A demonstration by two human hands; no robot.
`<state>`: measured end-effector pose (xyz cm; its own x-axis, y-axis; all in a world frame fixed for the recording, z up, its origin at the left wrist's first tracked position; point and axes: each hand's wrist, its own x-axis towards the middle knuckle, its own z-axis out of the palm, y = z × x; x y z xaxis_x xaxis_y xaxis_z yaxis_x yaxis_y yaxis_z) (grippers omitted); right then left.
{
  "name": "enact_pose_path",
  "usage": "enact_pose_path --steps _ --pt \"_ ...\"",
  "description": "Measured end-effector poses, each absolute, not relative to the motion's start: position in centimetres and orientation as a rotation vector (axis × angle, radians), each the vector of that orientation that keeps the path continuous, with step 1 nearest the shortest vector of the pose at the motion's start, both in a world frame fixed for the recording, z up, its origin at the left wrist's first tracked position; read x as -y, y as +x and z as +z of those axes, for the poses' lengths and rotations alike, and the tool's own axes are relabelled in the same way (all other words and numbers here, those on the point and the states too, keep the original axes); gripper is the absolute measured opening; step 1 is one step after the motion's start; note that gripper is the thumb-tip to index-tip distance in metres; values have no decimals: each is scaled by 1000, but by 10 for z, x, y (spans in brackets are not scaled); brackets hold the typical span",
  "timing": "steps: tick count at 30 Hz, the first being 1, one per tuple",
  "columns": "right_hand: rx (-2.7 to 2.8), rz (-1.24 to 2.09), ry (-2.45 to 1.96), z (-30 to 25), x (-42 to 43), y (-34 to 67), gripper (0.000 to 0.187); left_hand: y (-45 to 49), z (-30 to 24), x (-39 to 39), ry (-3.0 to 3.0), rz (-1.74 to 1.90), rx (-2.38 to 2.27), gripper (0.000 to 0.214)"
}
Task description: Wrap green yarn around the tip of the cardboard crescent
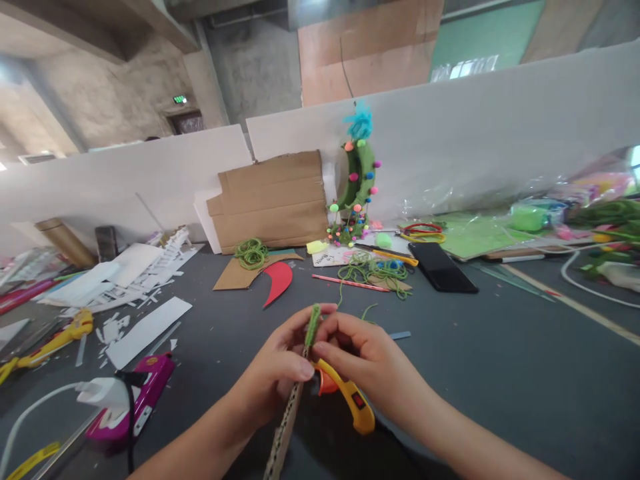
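My left hand (280, 360) is closed around a piece of corrugated cardboard (289, 420), held edge-on and pointing away from me. Green yarn (313, 325) is wound tightly over its far end. At that wrapped end, my right hand (365, 343) has its fingers pinched together on the yarn, with a loose strand running from them toward a green yarn tangle (373, 267). Just under my right hand, a yellow glue gun (357, 403) with an orange trigger lies on the dark table. Part of it is hidden by my fingers.
A red paper crescent (279, 281), a black phone (443, 267) and a yellow cutter knife (395, 255) lie ahead. Behind them stands a green wreath with pompoms (369, 170). At left are a purple power strip (145, 393), white paper scraps (150, 330) and another yellow glue gun (60, 343).
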<state>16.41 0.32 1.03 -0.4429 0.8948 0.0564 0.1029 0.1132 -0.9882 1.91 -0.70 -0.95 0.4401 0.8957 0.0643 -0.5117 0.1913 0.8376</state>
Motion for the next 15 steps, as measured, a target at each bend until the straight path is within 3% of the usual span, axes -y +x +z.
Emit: enact_pose_path --steps 10,15 --pt "1720 1195 -1020 8 -6 168 8 17 -5 3 798 1051 -525 57" --pt "1789 951 -1056 6 -8 171 8 11 -7 -6 887 987 -566 33"
